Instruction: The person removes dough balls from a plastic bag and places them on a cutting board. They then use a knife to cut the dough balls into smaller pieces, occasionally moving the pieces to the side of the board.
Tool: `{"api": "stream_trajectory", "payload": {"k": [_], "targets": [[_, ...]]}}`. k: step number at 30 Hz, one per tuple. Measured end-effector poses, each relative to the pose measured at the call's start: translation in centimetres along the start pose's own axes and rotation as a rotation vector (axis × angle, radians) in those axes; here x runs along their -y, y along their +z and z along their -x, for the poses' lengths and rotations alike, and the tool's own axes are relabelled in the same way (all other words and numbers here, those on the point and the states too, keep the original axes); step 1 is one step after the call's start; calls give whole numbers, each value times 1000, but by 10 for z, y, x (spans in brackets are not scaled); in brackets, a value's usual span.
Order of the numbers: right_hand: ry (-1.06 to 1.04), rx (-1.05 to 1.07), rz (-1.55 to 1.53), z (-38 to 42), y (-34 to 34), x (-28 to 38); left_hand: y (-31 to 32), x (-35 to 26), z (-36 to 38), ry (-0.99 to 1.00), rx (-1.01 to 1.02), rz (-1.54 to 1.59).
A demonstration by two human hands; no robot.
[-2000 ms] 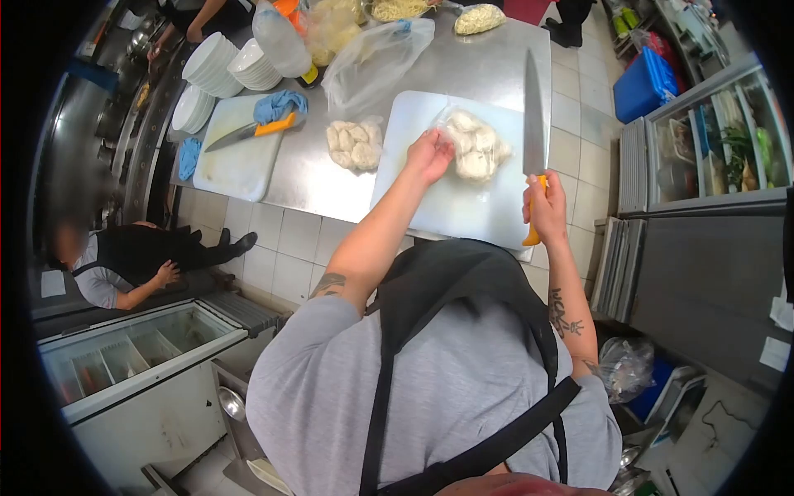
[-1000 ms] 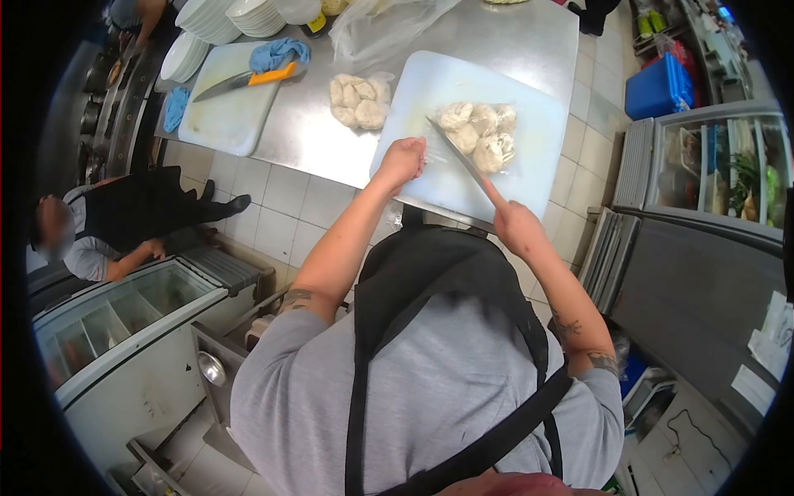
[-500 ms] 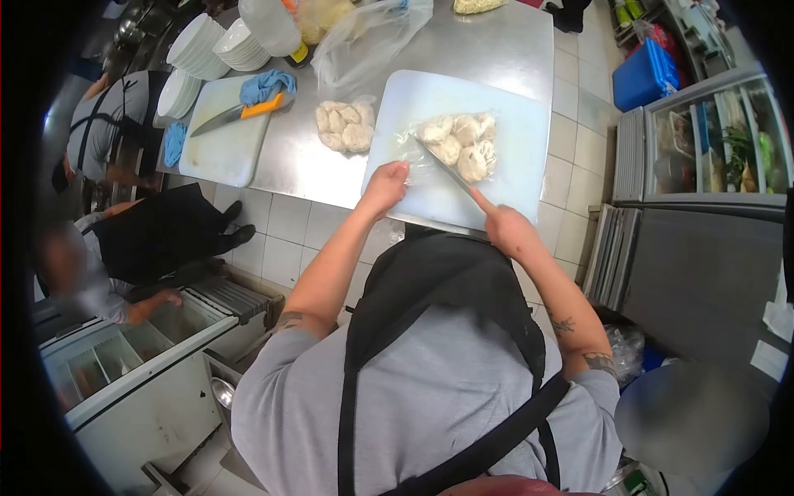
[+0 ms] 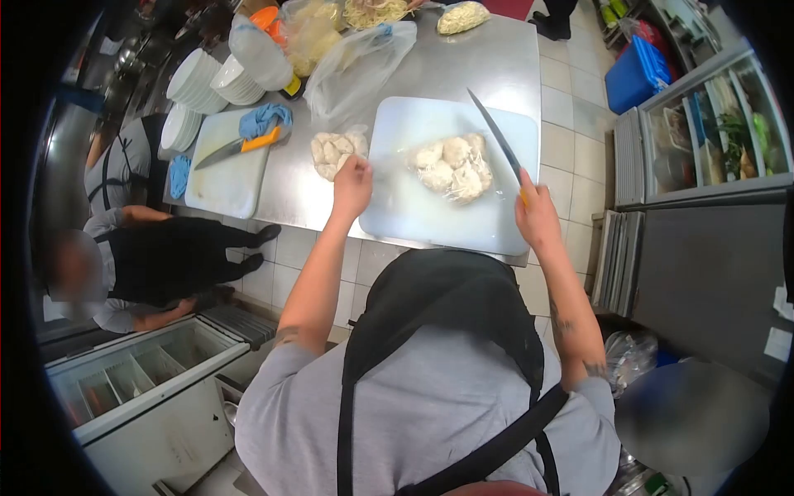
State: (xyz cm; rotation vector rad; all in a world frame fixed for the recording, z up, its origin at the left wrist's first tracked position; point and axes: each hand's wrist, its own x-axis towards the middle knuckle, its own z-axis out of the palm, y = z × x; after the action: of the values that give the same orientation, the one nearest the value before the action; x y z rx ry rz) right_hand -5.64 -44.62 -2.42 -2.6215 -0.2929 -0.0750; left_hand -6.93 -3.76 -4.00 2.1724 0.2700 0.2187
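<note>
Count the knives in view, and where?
2. One knife in the right hand, raised over the near cutting board; an orange-handled knife lying on the far cutting board. Others may be hidden.

- A stainless steel surface (image 4: 463, 62) fills the upper middle, its near edge facing a floor (image 4: 571, 157) of pale square tiles.
- Stacks of white plates (image 4: 198, 83) stand at the surface's far left corner.
- A blue crate (image 4: 633, 78) sits on the floor off the surface's right edge.
- A glass-door fridge (image 4: 711, 132) stands further right, with a dark metal cabinet (image 4: 703, 281) below it.
- A glass-topped chest freezer (image 4: 141, 372) stands at lower left, where two co-workers (image 4: 149, 248) in dark aprons bend.
</note>
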Motion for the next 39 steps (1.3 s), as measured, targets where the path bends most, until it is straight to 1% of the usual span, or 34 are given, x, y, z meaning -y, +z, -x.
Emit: {"api": "stream_trajectory", "payload": {"k": [3,5,6,7,9,10,12,13,14,15,17,18,21,22,24,26,27,28,30,31,33,34,36,37,38,39], "targets": [[99,34,-25,-48,30,4,34,-14,-35,-58,-7,55],[-76,-166,80,-45,40,8,61,-9,-45,-128,94,62],[-168,-271,139,-56,40,11,73,-14,-61,-158,139,69],[-80,-201,-2,-68,40,21,80,-24,-73,-84,155,59],[130,7,-288,-53,53,40,94,-30,-58,0,221,30],[195,157,-372,-63,61,42,96,-37,-55,-54,273,48],[311,76,-559,-72,79,48,99,-54,-68,-131,360,84],[364,29,-656,-78,93,50,109,-49,-69,-30,358,70],[434,-157,-687,-82,109,56,117,-45,-69,77,352,53],[424,-119,-730,-82,102,64,121,-41,-71,189,345,31],[394,-53,-812,-83,75,77,110,-59,-71,109,491,128],[360,-169,-802,-88,84,75,106,-65,-69,62,569,178],[217,-197,-700,-88,81,77,105,-53,-72,241,471,203],[224,-155,-720,-89,76,83,102,-59,-67,265,416,389],[243,-67,-753,-88,64,94,94,-81,-60,312,392,532],[118,-151,-763,-92,64,99,81,-98,-56,297,438,546],[58,-193,-768,-93,63,102,75,-102,-58,260,495,484],[45,-193,-758,-93,62,105,71,-103,-59,222,553,420],[18,-196,-739,-92,57,111,78,-88,-61,223,477,424],[-43,-232,-626,-87,53,113,83,-81,-61,226,442,427],[-164,-302,-388,-78,44,112,93,-74,-59,212,297,611],[-144,-293,-277,-68,43,107,98,-74,-59,203,224,703],[-103,-274,-52,-48,38,92,91,-79,-60,131,160,699],[-33,-175,-168,-48,33,89,86,-83,-60,93,130,695],[40,-77,-285,-50,28,86,86,-87,-61,103,102,662],[117,21,-406,-51,23,84,86,-89,-64,142,120,614]]}}
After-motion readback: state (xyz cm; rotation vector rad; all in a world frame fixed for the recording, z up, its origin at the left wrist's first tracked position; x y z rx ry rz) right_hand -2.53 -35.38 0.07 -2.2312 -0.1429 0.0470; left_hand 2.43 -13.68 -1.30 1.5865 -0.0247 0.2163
